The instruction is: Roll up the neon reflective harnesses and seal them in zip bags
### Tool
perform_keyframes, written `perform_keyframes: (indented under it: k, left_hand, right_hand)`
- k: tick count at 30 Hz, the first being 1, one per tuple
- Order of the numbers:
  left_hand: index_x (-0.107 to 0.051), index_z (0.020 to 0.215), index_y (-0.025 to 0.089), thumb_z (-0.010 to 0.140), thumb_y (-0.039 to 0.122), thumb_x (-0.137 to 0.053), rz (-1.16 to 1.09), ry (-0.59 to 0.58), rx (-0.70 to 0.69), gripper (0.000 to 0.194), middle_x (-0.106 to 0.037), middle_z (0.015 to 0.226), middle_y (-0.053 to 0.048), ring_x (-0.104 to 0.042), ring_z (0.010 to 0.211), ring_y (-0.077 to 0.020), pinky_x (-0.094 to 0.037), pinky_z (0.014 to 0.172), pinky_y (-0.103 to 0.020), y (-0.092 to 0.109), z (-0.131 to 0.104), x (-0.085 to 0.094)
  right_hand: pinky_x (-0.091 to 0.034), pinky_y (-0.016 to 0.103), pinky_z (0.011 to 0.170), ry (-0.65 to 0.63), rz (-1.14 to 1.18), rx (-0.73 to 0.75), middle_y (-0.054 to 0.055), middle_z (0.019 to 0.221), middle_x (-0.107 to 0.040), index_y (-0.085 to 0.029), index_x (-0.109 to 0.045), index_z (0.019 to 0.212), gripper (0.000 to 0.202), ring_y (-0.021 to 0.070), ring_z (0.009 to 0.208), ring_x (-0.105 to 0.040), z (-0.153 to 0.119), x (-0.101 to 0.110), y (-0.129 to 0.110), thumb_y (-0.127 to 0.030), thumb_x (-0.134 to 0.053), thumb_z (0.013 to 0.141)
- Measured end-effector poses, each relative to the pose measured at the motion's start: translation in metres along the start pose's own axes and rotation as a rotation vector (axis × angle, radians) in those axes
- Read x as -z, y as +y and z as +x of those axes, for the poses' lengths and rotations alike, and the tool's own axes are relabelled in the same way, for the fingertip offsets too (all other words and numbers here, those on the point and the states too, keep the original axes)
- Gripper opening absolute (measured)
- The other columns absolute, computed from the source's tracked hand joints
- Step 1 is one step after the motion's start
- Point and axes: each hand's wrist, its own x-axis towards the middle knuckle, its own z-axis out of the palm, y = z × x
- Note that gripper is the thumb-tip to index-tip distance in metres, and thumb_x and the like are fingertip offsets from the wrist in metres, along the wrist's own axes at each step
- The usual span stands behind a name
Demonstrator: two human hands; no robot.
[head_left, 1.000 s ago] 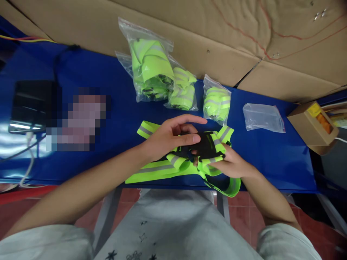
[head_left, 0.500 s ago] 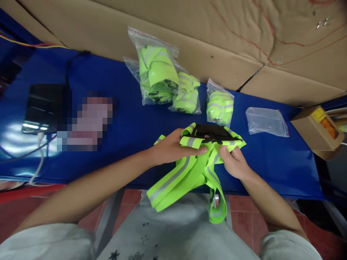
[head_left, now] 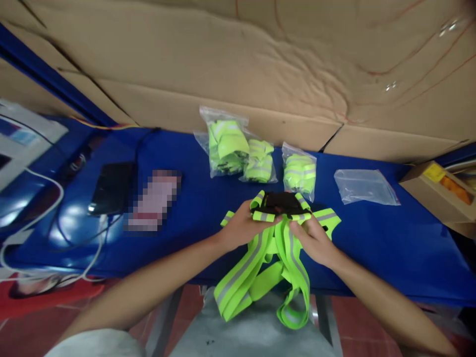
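Note:
Both my hands grip a reflective harness [head_left: 238,287] of neon yellow-green straps with grey stripes, held over the front edge of the blue table. My left hand [head_left: 243,225] is closed on its left side, thumb over the straps. On the right side my right hand [head_left: 314,238] pinches it, the thumb pressing the bands near the middle. A black panel [head_left: 281,202] sits at the harness's top between my hands. Looped strap ends hang down toward my lap. Fingers behind the straps are hidden.
Bagged neon straps [head_left: 228,148], [head_left: 299,171] lie along the back of the blue table [head_left: 390,243]. An empty clear bag [head_left: 366,187] lies right of them, beside a cardboard box [head_left: 439,193]. At left are a black device [head_left: 111,188] and white cables [head_left: 55,193]. Cardboard [head_left: 186,59] lines the back.
My view has shifted, showing more of the table's left side. The harness stays in both hands; a strap now spreads out at the right, beyond my right hand.

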Motion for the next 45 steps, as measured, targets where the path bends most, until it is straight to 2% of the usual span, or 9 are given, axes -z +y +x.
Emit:
perform_keyframes:
  k: [5, 14, 19, 24, 27, 31, 36, 40, 45]
  left_hand:
    - [-0.082, 0.099, 0.020, 0.065, 0.041, -0.098, -0.060, 0.033, 0.031, 0.043, -0.081, 0.095, -0.003, -0.073, 0.095, -0.0244, -0.058, 0.095, -0.033, -0.007, 0.001, -0.001]
    - [-0.082, 0.110, 0.020, 0.061, 0.046, -0.100, -0.053, -0.005, -0.007, 0.059, -0.081, 0.113, -0.010, -0.074, 0.109, -0.0318, -0.055, 0.103, -0.041, 0.001, -0.004, -0.014]
    - [-0.080, 0.097, 0.019, 0.054, 0.042, -0.103, -0.131, 0.036, -0.023, 0.054, -0.082, 0.110, -0.010, -0.074, 0.112, -0.0322, -0.057, 0.101, -0.040, 0.005, -0.009, -0.019]
    - [-0.076, 0.098, 0.016, 0.055, 0.042, -0.102, -0.219, 0.117, -0.017, 0.057, -0.082, 0.108, -0.011, -0.076, 0.110, -0.0336, -0.060, 0.094, -0.040, 0.010, -0.003, -0.008]
    - [-0.076, 0.100, 0.013, 0.053, 0.038, -0.102, -0.233, 0.154, -0.056, 0.059, -0.081, 0.110, -0.013, -0.076, 0.107, -0.0340, -0.060, 0.092, -0.039, 0.030, 0.008, -0.002]
    - [-0.075, 0.111, 0.013, 0.059, 0.039, -0.099, -0.197, 0.161, -0.155, 0.063, -0.080, 0.117, -0.014, -0.076, 0.109, -0.0317, -0.059, 0.094, -0.038, 0.077, 0.023, -0.003]
    - [-0.073, 0.123, 0.018, 0.061, 0.039, -0.098, -0.150, 0.106, -0.288, 0.070, -0.078, 0.125, -0.010, -0.072, 0.120, -0.0311, -0.055, 0.103, -0.038, 0.118, 0.035, -0.022]
    - [-0.077, 0.114, 0.019, 0.063, 0.039, -0.097, -0.163, 0.111, -0.246, 0.058, -0.080, 0.118, -0.009, -0.073, 0.118, -0.0306, -0.056, 0.102, -0.038, 0.114, 0.036, -0.029]
    - [-0.080, 0.097, 0.013, 0.062, 0.036, -0.097, -0.159, 0.020, -0.069, 0.045, -0.082, 0.093, -0.010, -0.077, 0.088, -0.0305, -0.058, 0.082, -0.040, 0.107, 0.032, -0.026]
  right_hand:
    - [-0.049, 0.049, 0.120, 0.128, -0.150, 0.076, 0.015, 0.162, -0.048, -0.030, -0.035, 0.163, 0.071, 0.0285, 0.151, -0.049, 0.006, 0.002, 0.003, -0.042, -0.067, 0.101]
    - [-0.061, 0.048, 0.096, 0.227, -0.380, 0.478, 0.014, 0.122, -0.075, -0.026, -0.075, 0.130, 0.036, 0.0274, 0.111, -0.072, 0.023, 0.018, 0.010, -0.044, -0.068, 0.099]
    - [-0.060, 0.042, 0.093, 0.183, -0.373, 0.456, 0.014, 0.110, -0.079, -0.020, -0.081, 0.117, 0.036, 0.0250, 0.103, -0.074, 0.034, 0.016, -0.021, -0.048, -0.065, 0.101]
    - [-0.057, 0.031, 0.086, -0.061, -0.374, 0.389, 0.009, 0.106, -0.080, -0.019, -0.082, 0.112, 0.029, 0.0196, 0.094, -0.075, 0.070, 0.024, -0.068, -0.042, -0.076, 0.095]
    - [-0.054, 0.029, 0.079, -0.139, -0.386, 0.374, 0.010, 0.108, -0.080, -0.016, -0.080, 0.117, 0.039, 0.0188, 0.085, -0.072, 0.098, 0.037, -0.095, -0.036, -0.086, 0.084]
    - [-0.052, 0.031, 0.084, -0.077, -0.324, 0.379, 0.011, 0.120, -0.078, -0.014, -0.073, 0.131, 0.045, 0.0204, 0.096, -0.071, 0.122, 0.059, -0.122, -0.034, -0.078, 0.091]
    - [-0.053, 0.032, 0.090, 0.015, -0.118, 0.400, 0.008, 0.126, -0.077, -0.019, -0.076, 0.126, 0.045, 0.0215, 0.106, -0.070, 0.130, 0.086, -0.130, -0.043, -0.079, 0.088]
    - [-0.054, 0.030, 0.082, -0.020, -0.099, 0.345, 0.008, 0.121, -0.078, -0.019, -0.077, 0.121, 0.044, 0.0223, 0.103, -0.071, 0.128, 0.090, -0.123, -0.048, -0.076, 0.088]
    - [-0.054, 0.035, 0.089, -0.131, -0.250, 0.310, 0.007, 0.112, -0.079, -0.017, -0.078, 0.114, 0.040, 0.0242, 0.101, -0.073, 0.120, 0.088, -0.118, -0.051, -0.067, 0.095]
